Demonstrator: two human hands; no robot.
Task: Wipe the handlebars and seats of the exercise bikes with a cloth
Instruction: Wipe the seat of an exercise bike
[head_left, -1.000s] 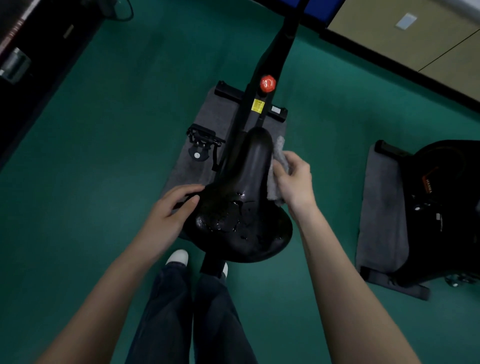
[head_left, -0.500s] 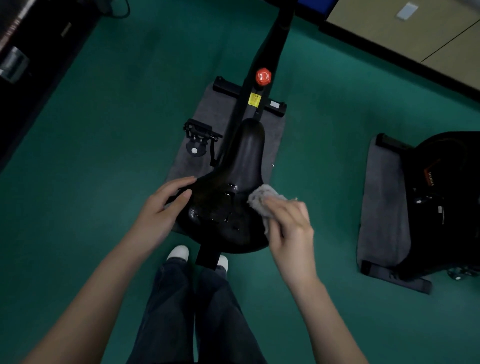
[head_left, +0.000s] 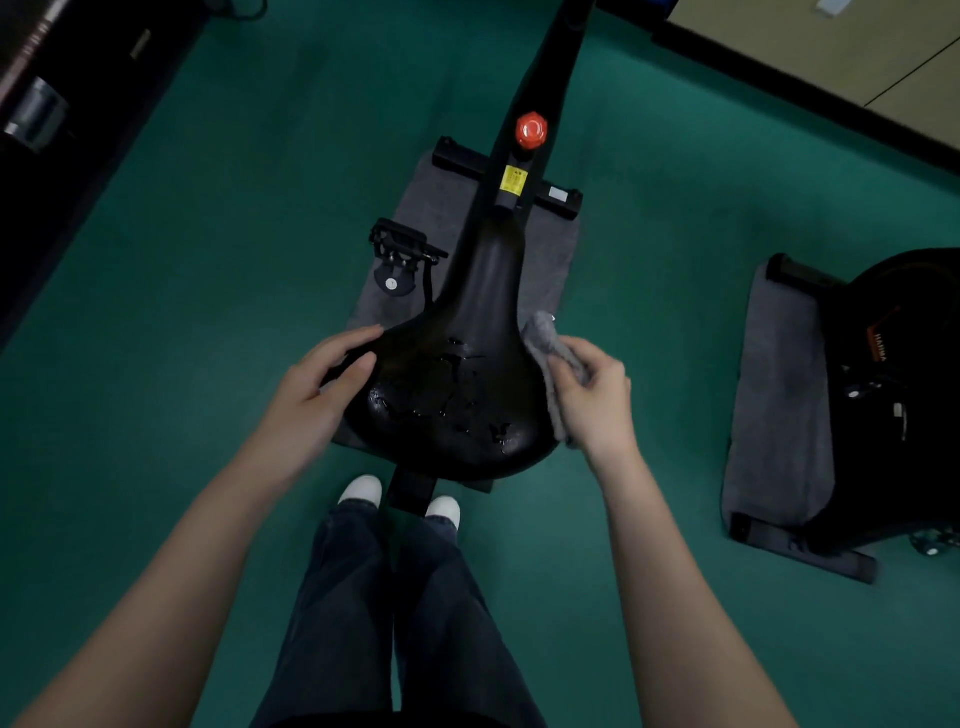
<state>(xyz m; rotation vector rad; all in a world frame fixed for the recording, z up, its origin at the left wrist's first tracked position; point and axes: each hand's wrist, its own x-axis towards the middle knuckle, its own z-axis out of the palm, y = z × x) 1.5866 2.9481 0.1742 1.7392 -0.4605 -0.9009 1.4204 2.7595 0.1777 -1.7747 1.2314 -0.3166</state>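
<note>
My right hand (head_left: 592, 395) grips the grey cloth (head_left: 545, 358), pressed to the black seat's (head_left: 457, 374) right edge. My left hand (head_left: 322, 379) rests open on its left edge. Droplets on the near part.

Both forearms are bare from the lower edge of the frame up to the wrists, with no sleeve, watch, bracelet or ring showing on either the left hand (head_left: 322, 384) or the right hand (head_left: 592, 400). The fingernails are short and unpainted. The person wears dark blue denim trousers (head_left: 395, 613), loose and wide in the leg, whose hems fall in folds over the shoes. The shoes (head_left: 361, 489) are white with rounded toes, and only their tips show beneath the trouser hems.
</note>
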